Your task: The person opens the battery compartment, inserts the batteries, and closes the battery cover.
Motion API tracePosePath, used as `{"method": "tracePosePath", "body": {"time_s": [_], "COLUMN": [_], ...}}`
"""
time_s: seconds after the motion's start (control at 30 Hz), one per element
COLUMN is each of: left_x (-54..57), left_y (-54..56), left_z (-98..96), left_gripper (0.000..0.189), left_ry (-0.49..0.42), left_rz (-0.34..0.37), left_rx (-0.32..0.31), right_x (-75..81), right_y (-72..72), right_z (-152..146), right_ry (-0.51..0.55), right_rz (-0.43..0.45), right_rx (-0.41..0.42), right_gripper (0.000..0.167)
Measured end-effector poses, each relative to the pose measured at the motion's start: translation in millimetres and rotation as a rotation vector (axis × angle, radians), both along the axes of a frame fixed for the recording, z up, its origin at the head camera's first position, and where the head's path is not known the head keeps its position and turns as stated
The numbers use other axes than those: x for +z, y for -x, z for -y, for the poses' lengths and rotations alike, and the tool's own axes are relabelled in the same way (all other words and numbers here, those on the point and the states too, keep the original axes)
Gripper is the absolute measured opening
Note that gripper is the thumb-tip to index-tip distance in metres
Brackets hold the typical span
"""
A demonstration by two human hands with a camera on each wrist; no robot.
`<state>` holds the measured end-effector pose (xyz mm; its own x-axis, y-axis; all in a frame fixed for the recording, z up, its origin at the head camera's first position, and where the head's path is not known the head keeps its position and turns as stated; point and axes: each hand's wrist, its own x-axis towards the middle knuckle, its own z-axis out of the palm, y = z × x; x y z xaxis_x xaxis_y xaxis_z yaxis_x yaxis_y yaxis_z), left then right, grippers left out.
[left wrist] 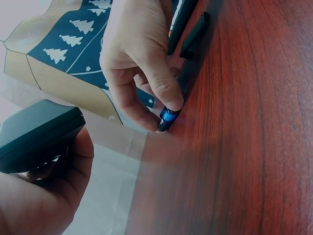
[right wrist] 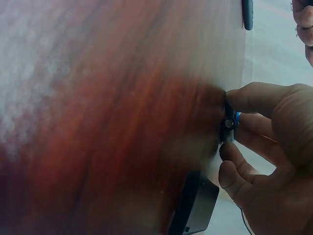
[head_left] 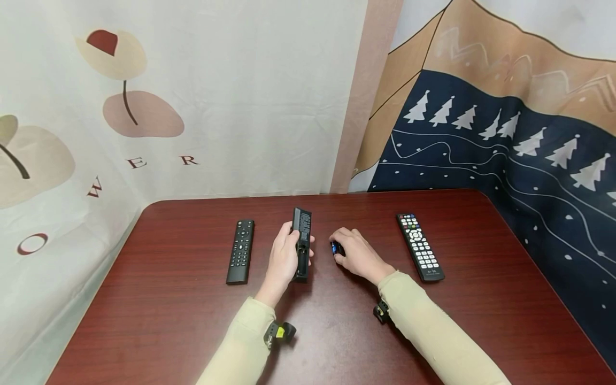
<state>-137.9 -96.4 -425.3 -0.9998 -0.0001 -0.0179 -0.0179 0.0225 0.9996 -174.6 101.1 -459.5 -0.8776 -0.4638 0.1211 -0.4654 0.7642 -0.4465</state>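
Observation:
My left hand (head_left: pixel 285 254) grips a black remote control (head_left: pixel 302 227) above the table, its back turned up with a printed label and an uncovered battery compartment. In the left wrist view, that remote's dark casing (left wrist: pixel 41 129) shows at the left. Just right of it, my right hand (head_left: pixel 358 254) pinches a blue-and-black battery (left wrist: pixel 168 116) low at the tabletop. The right wrist view shows fingertips around the battery's round end (right wrist: pixel 229 124); whether a second battery is there I cannot tell. Beyond this hand lies a small black piece (left wrist: pixel 195 35), like a battery cover.
On the brown wooden table (head_left: pixel 168 321), a slim black remote (head_left: pixel 240 251) lies left of my left hand. A larger black remote with white buttons (head_left: pixel 420 247) lies right of my right hand. Printed curtains (head_left: pixel 264 107) hang behind the table.

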Motion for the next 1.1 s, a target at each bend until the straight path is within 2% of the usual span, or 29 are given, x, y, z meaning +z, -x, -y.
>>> {"method": "tracePosePath", "body": {"time_s": [0.47, 1.1], "left_x": [-0.9, -2.5], "left_y": [0.7, 1.6], "left_z": [-1.0, -6.5], "left_gripper": [0.037, 0.036], "left_ry": [-0.019, -0.025], "left_rz": [0.005, -0.001], "left_rx": [-0.001, -0.009], "right_x": [3.7, 10.6], "right_y": [-1.7, -14.7], "right_z": [-2, -5], "right_ry": [0.016, 0.085], "right_rz": [-0.013, -0.069], "right_rx": [-0.005, 0.027], "right_gripper": [0.033, 0.031]}}
